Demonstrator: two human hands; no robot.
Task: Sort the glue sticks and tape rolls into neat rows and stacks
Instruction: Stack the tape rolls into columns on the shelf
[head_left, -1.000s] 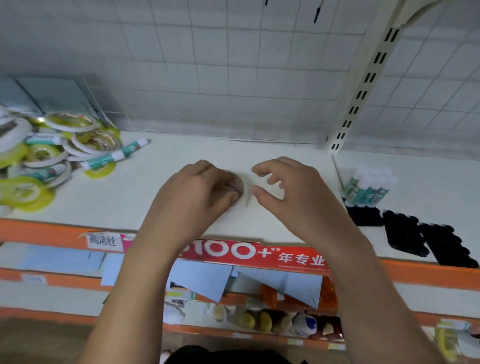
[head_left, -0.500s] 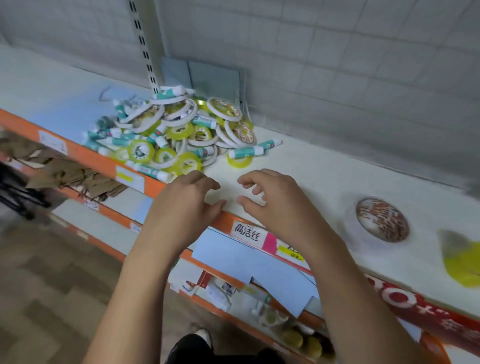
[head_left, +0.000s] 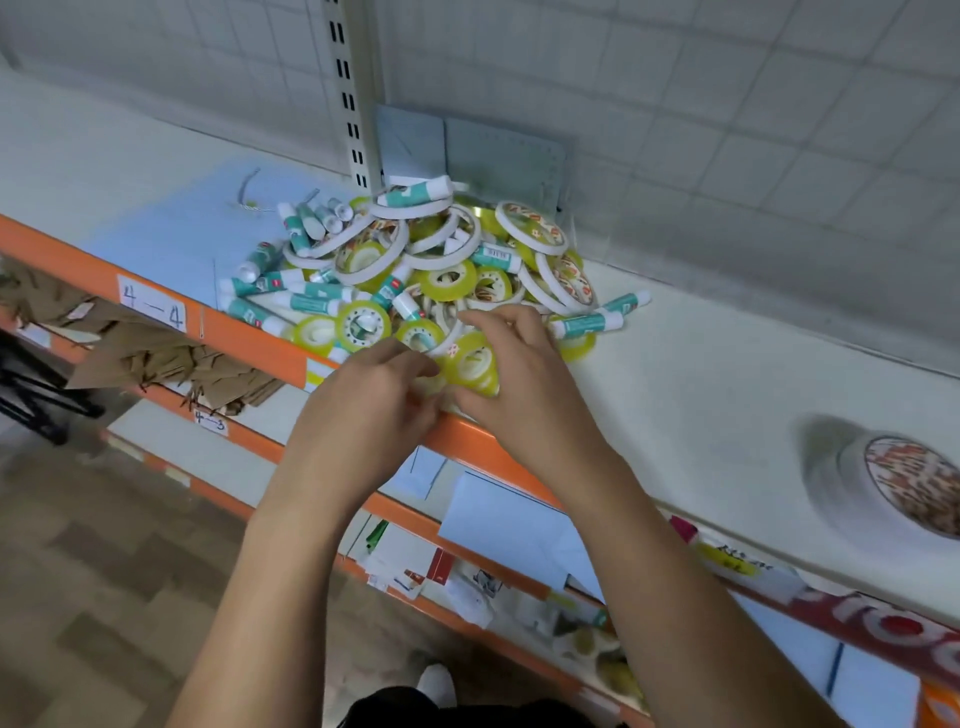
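My right hand (head_left: 519, 379) grips a yellow roll (head_left: 470, 364) by the pile (head_left: 415, 260). My left hand (head_left: 369, 400) curls beside it; I cannot tell if it grips.

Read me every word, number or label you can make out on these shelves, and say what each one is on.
"4—4": handwritten white label on the top shelf's orange front rail.
"4-3": small white label on the lower orange rail.
Too blurred or small to read: the red banner, the yellow tag, and the print on the teal-and-white glue sticks and the yellow tape roll.
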